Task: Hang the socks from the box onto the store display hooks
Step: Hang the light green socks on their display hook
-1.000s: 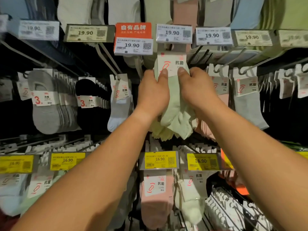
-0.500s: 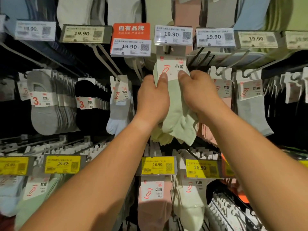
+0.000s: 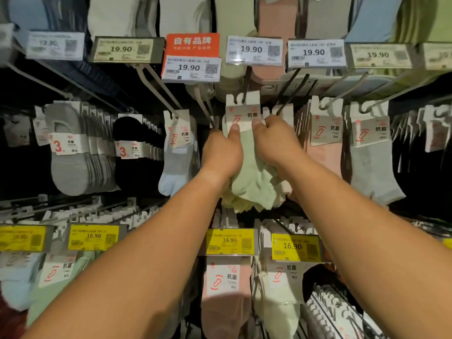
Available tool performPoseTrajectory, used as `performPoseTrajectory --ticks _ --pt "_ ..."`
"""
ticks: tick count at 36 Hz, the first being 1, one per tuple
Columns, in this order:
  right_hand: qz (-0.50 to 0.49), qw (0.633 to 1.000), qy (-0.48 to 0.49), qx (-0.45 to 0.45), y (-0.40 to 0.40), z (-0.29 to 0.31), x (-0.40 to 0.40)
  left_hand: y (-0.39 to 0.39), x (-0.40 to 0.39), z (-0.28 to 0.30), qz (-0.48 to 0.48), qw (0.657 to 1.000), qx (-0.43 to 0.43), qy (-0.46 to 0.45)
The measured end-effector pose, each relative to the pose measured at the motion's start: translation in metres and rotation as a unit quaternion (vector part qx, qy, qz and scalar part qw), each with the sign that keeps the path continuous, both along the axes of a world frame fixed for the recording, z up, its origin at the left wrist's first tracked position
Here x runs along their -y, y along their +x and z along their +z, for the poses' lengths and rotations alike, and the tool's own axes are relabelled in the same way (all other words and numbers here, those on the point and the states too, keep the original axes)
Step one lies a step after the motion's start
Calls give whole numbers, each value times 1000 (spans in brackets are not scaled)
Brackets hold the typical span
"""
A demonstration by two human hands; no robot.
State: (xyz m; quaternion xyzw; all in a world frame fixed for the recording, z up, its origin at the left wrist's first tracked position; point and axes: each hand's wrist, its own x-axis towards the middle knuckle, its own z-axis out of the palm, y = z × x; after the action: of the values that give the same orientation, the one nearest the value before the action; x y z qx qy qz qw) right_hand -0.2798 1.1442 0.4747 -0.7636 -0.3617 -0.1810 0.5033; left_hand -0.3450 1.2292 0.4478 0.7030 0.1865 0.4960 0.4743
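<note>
— Where are the green socks (image 3: 252,177) being kept relative to each grip?

— They are being held between both, in front of the rack. The card (image 3: 241,113) is being pinched at its lower left edge by the left hand (image 3: 221,152), thumb laid on its face, and at its lower right edge by the right hand (image 3: 274,140), fingers curled round the fabric behind. The card's slot is being hung over the dark hook (image 3: 245,88).

— What is being seen as changed from half a second ago?

— The card is being shown lower under the 19.90 price tag (image 3: 254,50), with its notched top now uncovered and the hook passing through it.

— And the arms?

— Both are being stretched forward and upward, wrists close together, backs of the hands turned towards the camera.
</note>
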Motion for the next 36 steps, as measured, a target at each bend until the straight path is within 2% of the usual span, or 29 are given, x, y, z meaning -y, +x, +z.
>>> performPoseTrajectory --ticks 4,7,10,13,18,22,24,28,32,36 --pt "-8 999 -24 -32 9 -4 -23 10 -10 -7 46 990 -127 34" --pt "-28 997 -42 -54 14 -33 -28 13 -15 -24 55 977 -191 82" --pt "-51 990 -116 -54 20 -71 -26 13 -23 -38 33 958 -262 116" --pt "-54 983 -166 -52 22 -87 -21 8 -31 -42 22 950 -290 115" --pt "-85 960 -265 -32 11 -77 -18 -5 -42 -42 0 940 -322 112" --pt "-149 945 -289 -23 -8 -74 -4 -25 -46 -44 26 906 -378 190" --pt "-178 946 -270 -7 -20 -78 7 -43 -42 -43 57 893 -374 245" --pt "-248 938 -233 67 -53 -87 38 -72 -14 -42 67 897 -266 347" --pt "-301 920 -243 59 -85 -105 85 -74 44 -47 -38 886 -229 402" --pt "-378 883 -278 -22 -109 -136 172 -63 130 -69 -175 843 -263 436"
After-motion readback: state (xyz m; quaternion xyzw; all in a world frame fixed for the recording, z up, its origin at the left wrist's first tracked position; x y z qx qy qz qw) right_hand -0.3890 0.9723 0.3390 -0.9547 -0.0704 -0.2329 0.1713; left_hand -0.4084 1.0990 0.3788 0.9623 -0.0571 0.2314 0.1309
